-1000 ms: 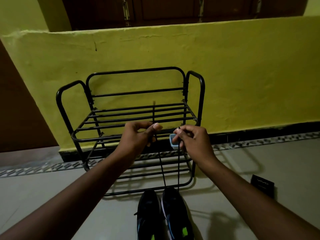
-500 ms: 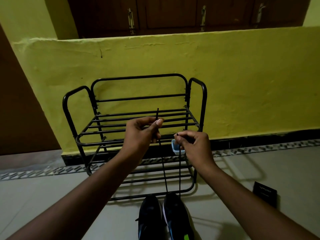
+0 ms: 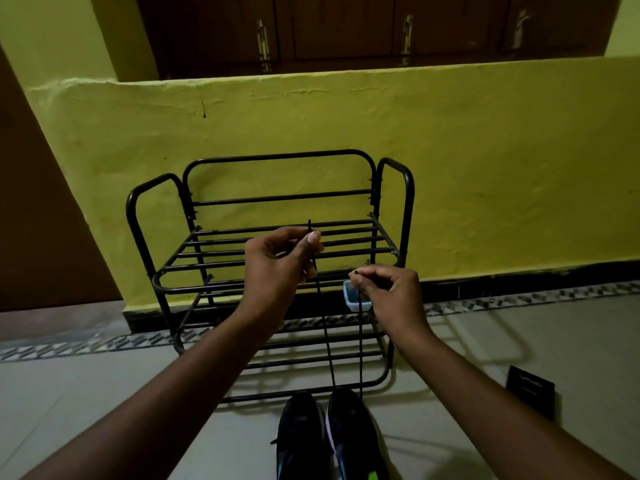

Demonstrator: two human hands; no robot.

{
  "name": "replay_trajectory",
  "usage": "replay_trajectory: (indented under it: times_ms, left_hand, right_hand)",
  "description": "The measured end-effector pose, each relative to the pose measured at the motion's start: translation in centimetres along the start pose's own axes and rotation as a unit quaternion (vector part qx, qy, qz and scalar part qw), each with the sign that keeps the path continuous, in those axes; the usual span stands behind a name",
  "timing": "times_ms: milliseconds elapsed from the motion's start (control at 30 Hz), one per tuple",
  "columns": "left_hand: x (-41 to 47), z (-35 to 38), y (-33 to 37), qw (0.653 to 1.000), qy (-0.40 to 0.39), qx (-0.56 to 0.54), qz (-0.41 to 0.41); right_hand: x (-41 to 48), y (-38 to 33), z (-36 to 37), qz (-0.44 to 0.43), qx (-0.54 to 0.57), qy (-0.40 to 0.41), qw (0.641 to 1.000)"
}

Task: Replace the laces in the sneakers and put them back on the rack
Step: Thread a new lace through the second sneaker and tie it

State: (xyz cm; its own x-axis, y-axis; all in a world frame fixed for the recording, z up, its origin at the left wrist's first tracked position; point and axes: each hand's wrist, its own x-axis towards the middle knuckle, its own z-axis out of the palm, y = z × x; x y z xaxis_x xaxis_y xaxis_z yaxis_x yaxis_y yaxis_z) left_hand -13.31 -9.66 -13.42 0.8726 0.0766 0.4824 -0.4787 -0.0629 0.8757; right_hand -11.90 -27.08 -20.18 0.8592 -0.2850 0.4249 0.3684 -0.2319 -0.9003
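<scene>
- Left hand [image 3: 280, 268] is raised in front of the rack [image 3: 277, 155], thumb and fingers pinching one end of the black lace [image 3: 328, 348]. The tip pokes up above the thumb.
- Right hand [image 3: 389, 292] sits a touch lower, just right of the left one, its fingertips pinching the other end.
- Both strands drop straight down from the hands, look taut, and run to the right sneaker [image 3: 349, 431] on the floor below. I can't make out the eyelets from here.
- Left sneaker [image 3: 299, 431] stands touching it, directly beneath the left hand. Both shoes are off the rack, just in front of its base.
- My read: we're mid-lacing on that right shoe, with the two ends pulled up, probably to even them out.
- The next move calls for matching the tips level, then dropping both hands to the shoe to feed an end through the next eyelet. That needs a fine pinch close to the tip.
- A small tub [image 3: 351, 301] peeks out behind the right fingers, and a black box [image 3: 530, 391] lies on the floor well to the right of that arm.
</scene>
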Motion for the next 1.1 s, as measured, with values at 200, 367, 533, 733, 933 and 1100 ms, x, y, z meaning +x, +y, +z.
replay_trajectory:
  times_ms: [200, 367, 533, 733, 933, 1100]
  left_hand:
    - [0.1, 0.0, -0.4, 1.0, 0.017, 0.002, 0.007]
    - [0.2, -0.3, -0.8, 1.0, 0.008, 0.004, 0.007]
    - [-0.3, -0.3, -1.9, 0.999, -0.026, -0.015, -0.02]
    - [-1.8, 0.2, -6.0, 0.997, -0.055, 0.044, -0.032]
    - [-3.9, 0.4, -14.7, 0.954, -0.178, 0.237, -0.04]
    - [-6.0, 1.2, -20.9, 0.865, -0.304, 0.391, -0.073]
  right_hand:
    - [-0.2, -0.1, 0.0, -0.002, 0.001, -0.001, 1.0]
    - [-0.1, 0.2, -0.1, 0.004, 0.0, -0.009, 1.0]
    - [-0.4, 1.2, -0.3, 0.004, -0.002, -0.035, 0.999]
    - [-0.9, 4.3, -0.5, 0.026, 0.015, -0.07, 0.997]
    - [-2.1, 10.9, -0.8, 0.01, -0.077, -0.102, 0.992]
    - [-3.9, 15.8, -0.8, 0.051, -0.164, -0.146, 0.974]
